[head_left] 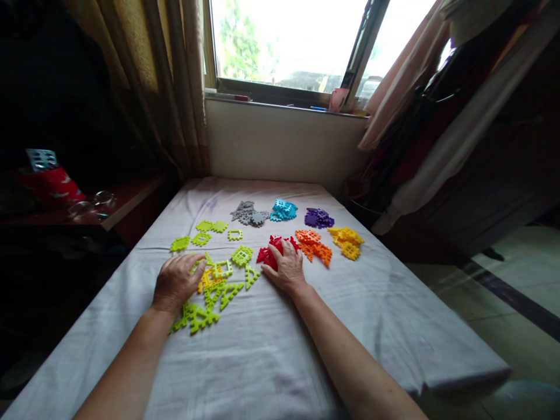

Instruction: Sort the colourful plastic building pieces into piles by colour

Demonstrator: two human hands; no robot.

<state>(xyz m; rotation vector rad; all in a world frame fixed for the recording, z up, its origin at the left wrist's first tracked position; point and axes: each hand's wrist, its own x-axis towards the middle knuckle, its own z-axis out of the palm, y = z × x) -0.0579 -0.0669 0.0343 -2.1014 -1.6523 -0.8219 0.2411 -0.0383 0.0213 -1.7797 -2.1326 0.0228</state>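
Observation:
Flat toothed plastic pieces lie on a cloth-covered table [245, 361]. My right hand [285, 267] rests on the red pile [275, 248] with its fingers spread. At the left edge of the scattered green pieces [225, 291], my left hand [178, 281] is bent over; whatever its fingers may hold is too small to make out. Yellow pieces [212, 279] lie among the green ones, just right of my left hand. Orange pieces [315, 247] sit right beside the red pile.
Grey [250, 214], blue [283, 210] and purple [319, 218] piles lie toward the back, a yellow pile [346, 240] at the right. Beyond stand a wall and window. A dark side table [126, 204] with glasses [91, 204] is at left; clothes [420, 169] hang at right.

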